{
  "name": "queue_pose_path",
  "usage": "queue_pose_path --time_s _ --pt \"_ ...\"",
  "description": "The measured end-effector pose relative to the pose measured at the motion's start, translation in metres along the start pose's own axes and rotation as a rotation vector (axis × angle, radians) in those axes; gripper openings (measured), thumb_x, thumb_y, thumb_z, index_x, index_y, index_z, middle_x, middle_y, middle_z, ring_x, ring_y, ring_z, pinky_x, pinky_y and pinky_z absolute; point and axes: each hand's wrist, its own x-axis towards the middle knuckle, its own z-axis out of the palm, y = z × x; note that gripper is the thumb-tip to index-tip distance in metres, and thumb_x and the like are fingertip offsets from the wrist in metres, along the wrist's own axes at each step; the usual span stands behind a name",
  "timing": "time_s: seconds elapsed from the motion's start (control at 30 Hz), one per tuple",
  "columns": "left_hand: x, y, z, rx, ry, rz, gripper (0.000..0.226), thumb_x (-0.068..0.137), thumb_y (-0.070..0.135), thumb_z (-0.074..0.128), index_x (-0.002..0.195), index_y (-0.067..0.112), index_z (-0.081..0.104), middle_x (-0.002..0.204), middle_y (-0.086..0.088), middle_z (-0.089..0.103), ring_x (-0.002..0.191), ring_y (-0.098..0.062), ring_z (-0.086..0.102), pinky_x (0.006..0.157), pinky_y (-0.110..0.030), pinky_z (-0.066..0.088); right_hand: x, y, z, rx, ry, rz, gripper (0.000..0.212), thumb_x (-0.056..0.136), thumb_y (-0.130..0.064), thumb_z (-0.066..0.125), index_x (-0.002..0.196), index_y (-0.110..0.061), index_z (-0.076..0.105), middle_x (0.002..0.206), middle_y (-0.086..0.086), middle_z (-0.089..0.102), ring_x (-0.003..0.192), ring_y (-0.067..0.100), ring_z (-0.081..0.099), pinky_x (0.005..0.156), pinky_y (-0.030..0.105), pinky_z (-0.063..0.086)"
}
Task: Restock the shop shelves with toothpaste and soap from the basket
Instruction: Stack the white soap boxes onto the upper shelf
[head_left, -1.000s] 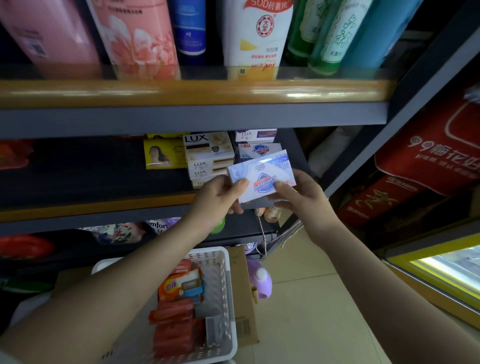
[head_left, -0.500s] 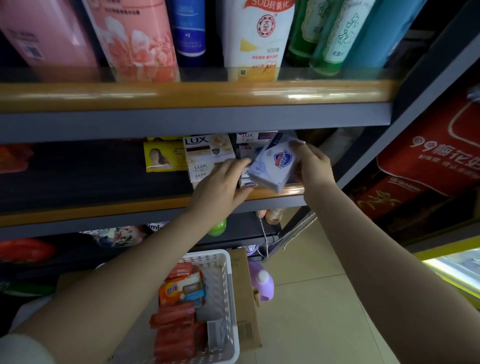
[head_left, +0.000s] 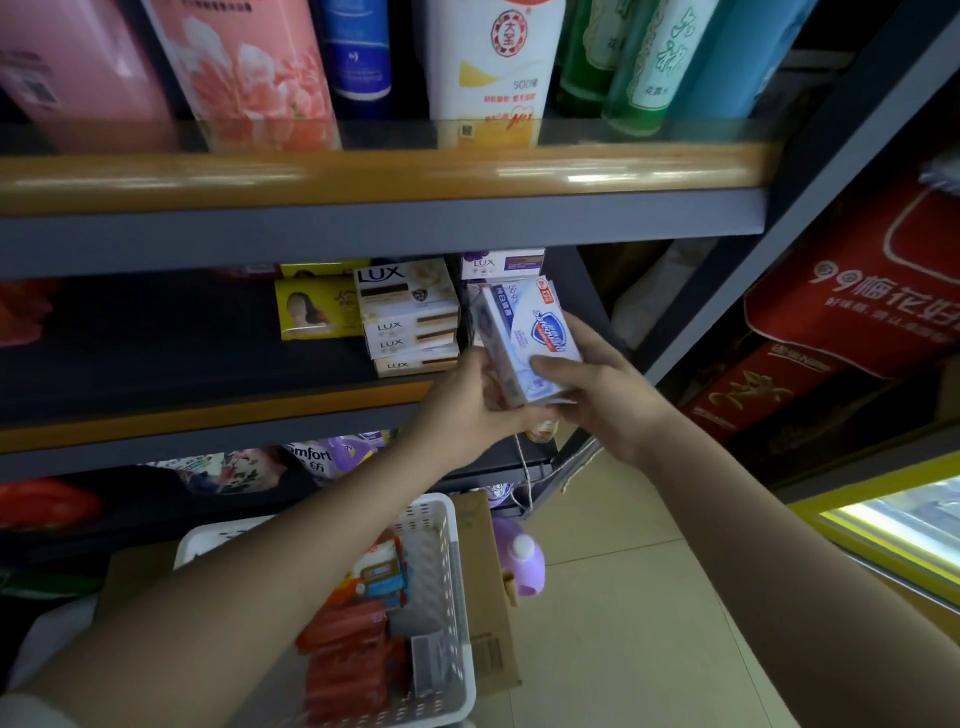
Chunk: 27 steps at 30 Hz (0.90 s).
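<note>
A white and blue soap box (head_left: 530, 343) is tilted on end in front of the middle shelf's right end. My right hand (head_left: 597, 395) grips it from the right with the thumb across its face. My left hand (head_left: 467, 400) holds its lower left side. Behind it, on the middle shelf (head_left: 208, 410), stand a stack of LUX soap boxes (head_left: 410, 317) and more white soap boxes (head_left: 501, 262). Below, a white slotted basket (head_left: 447, 571) holds red and orange packs (head_left: 358, 634).
Tall bottles (head_left: 498, 62) line the top shelf. A yellow pack (head_left: 311, 306) sits left of the LUX stack. A cardboard box (head_left: 488, 587) and a purple bottle (head_left: 519, 556) stand on the tiled floor beside the basket. Red bags (head_left: 857, 301) hang at right.
The soap box went up toward the shelf half a second ago and has come back down a little; both hands now hold it, turned more upright.
</note>
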Motion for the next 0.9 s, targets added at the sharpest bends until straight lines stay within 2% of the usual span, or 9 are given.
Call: queue_pose_path --time_s 0.1,0.2,0.33,0.43,0.53,0.63,0.73,0.8,0.9 --pt "-0.003 0.007 -0.021 0.366 0.008 0.077 0.059 0.066 0.045 0.075 0.112 0.02 0.049 0.089 0.005 0.064 0.077 -0.015 0.063 0.075 -0.039 0.053 0.004 -0.01 -0.019 -0.016 0.109 -0.065 0.047 0.075 -0.01 0.069 0.119 -0.018 0.055 0.097 0.004 0.07 0.075 0.014 0.068 0.067 0.026 0.058" --pt "0.0 0.005 -0.036 0.585 0.153 0.241 0.053 0.076 0.039 0.069 0.12 0.017 0.048 0.113 -0.001 0.059 0.089 -0.018 0.06 0.075 -0.035 0.051 0.018 -0.018 -0.027 -0.063 0.299 -0.085 0.059 0.07 -0.025 0.078 0.118 -0.007 0.049 0.107 0.014 0.068 0.089 0.025 0.07 0.083 0.04 0.057" --pt "0.004 -0.002 -0.034 0.741 0.147 0.291 0.056 0.085 0.032 0.06 0.133 0.013 0.037 0.136 -0.005 0.043 0.107 -0.022 0.054 0.077 -0.031 0.046 0.05 -0.018 -0.023 -0.073 0.365 -0.103 0.041 0.076 -0.029 0.074 0.106 -0.007 0.057 0.1 0.012 0.07 0.089 0.025 0.07 0.082 0.039 0.057" --pt "0.013 -0.009 -0.029 0.634 0.103 0.178 0.061 0.089 0.028 0.054 0.141 0.013 0.027 0.14 -0.008 0.043 0.114 -0.023 0.054 0.088 -0.035 0.05 0.069 -0.014 -0.013 -0.154 0.457 -0.121 0.022 0.081 -0.033 0.068 0.087 -0.013 0.062 0.091 0.006 0.071 0.084 0.022 0.067 0.07 0.029 0.054" --pt "0.018 -0.012 -0.022 0.41 0.035 0.116 0.062 0.091 0.021 0.052 0.145 0.017 0.02 0.137 -0.009 0.047 0.109 -0.02 0.058 0.092 -0.04 0.05 0.071 -0.002 -0.01 -0.228 0.528 -0.189 0.038 0.083 -0.04 0.063 0.112 -0.016 0.058 0.113 0.006 0.064 0.104 0.02 0.06 0.083 0.03 0.048" --pt "0.017 -0.014 -0.017 0.401 0.041 0.139 0.063 0.091 0.017 0.051 0.145 0.015 0.019 0.137 -0.008 0.046 0.105 -0.017 0.058 0.09 -0.031 0.047 0.054 0.02 -0.016 -0.765 0.517 -0.447 0.062 0.078 -0.039 0.07 0.132 -0.021 0.045 0.137 0.006 0.046 0.126 0.025 0.041 0.096 0.037 0.04" --pt "0.011 -0.023 -0.018 0.442 0.067 0.12 0.06 0.09 0.017 0.053 0.143 0.012 0.025 0.133 -0.009 0.049 0.101 -0.019 0.059 0.088 -0.034 0.048 0.049 0.033 -0.018 -1.256 0.52 -0.646 0.049 0.081 -0.025 0.069 0.127 -0.022 0.052 0.138 0.015 0.044 0.121 0.039 0.044 0.086 0.049 0.048" --pt "0.004 -0.034 -0.021 0.48 0.062 0.133 0.05 0.09 0.016 0.054 0.136 0.011 0.037 0.127 -0.01 0.051 0.094 -0.018 0.059 0.084 -0.032 0.049 0.051 0.032 -0.015 -1.307 0.567 -0.649 0.041 0.084 -0.025 0.066 0.122 -0.019 0.053 0.135 0.015 0.047 0.112 0.04 0.052 0.075 0.05 0.053" --pt "-0.01 -0.046 -0.024 0.496 -0.005 0.16 0.034 0.089 0.013 0.054 0.122 0.01 0.052 0.128 -0.006 0.048 0.09 -0.017 0.059 0.082 -0.035 0.052 0.057 0.028 -0.008 -1.226 0.58 -0.54 0.04 0.089 -0.031 0.059 0.122 -0.014 0.047 0.133 0.016 0.045 0.104 0.04 0.057 0.07 0.045 0.052"
